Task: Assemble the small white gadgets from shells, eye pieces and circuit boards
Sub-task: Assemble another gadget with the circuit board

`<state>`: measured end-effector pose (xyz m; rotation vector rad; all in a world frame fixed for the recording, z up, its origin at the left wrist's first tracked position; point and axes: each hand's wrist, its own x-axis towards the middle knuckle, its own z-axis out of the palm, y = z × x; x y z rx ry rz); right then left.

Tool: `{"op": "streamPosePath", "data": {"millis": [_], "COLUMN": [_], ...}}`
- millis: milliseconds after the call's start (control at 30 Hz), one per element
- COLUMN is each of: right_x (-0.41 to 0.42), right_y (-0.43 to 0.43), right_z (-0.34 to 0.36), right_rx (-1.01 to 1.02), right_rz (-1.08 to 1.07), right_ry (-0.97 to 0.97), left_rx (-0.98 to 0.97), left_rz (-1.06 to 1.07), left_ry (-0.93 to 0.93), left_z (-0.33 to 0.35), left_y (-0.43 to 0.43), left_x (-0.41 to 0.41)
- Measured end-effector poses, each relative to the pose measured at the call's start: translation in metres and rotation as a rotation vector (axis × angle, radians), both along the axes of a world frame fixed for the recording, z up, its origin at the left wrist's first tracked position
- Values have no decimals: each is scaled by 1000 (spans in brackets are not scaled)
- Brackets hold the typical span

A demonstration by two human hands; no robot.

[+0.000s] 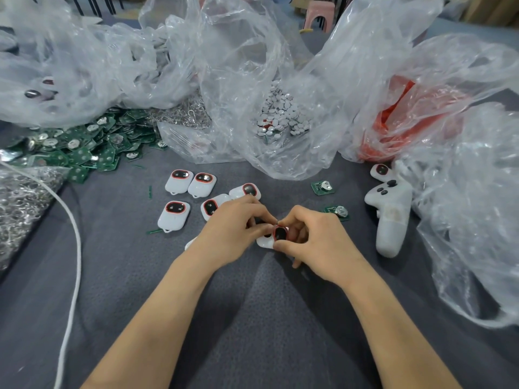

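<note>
My left hand (233, 228) and my right hand (314, 237) meet at the middle of the grey cloth. Together they pinch a white shell (265, 242) with a red-rimmed black eye piece (280, 233) set in it. Several finished white gadgets (179, 181) lie just beyond and left of my hands. Two loose green circuit boards (323, 188) with coin cells lie to the right. A heap of green circuit boards (92, 147) spreads at the left. A clear bag holds small white round pieces (280, 113) at the centre back.
A white handheld controller (390, 217) lies right of my hands, with another gadget (380, 171) behind it. Crumpled clear plastic bags (463, 192) crowd the right and back; one holds red parts (398, 119). Metal rings (19, 203) fill a bag at the left, crossed by a white cable (75, 248).
</note>
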<state>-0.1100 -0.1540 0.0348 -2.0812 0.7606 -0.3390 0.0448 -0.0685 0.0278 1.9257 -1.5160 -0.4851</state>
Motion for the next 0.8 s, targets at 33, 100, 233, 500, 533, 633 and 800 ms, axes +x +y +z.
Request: {"op": "streamPosePath", "data": {"millis": [33, 100, 233, 500, 533, 633, 800], "right_x": [0, 0, 1, 0, 0, 1, 3], "right_y": [0, 0, -1, -3, -3, -3, -4], "right_z": [0, 0, 0, -2, -2, -2, -2], "right_rx": [14, 33, 69, 102, 106, 120, 132], "right_rz": [-2, -1, -4, -4, -3, -1, -5], "right_ry": [-3, -2, -2, -9, -15, -26, -29], "left_rx": [2, 1, 17, 111, 119, 129, 148], "left_rz": [2, 3, -8, 6, 7, -1, -27], "left_ry": [2, 8, 55, 178, 181, 194, 241], "left_z": [0, 0, 2, 2, 2, 3, 4], "left_y": [0, 0, 0, -3, -4, -4, -5], "left_x": [0, 1, 1, 2, 2, 3, 6]}}
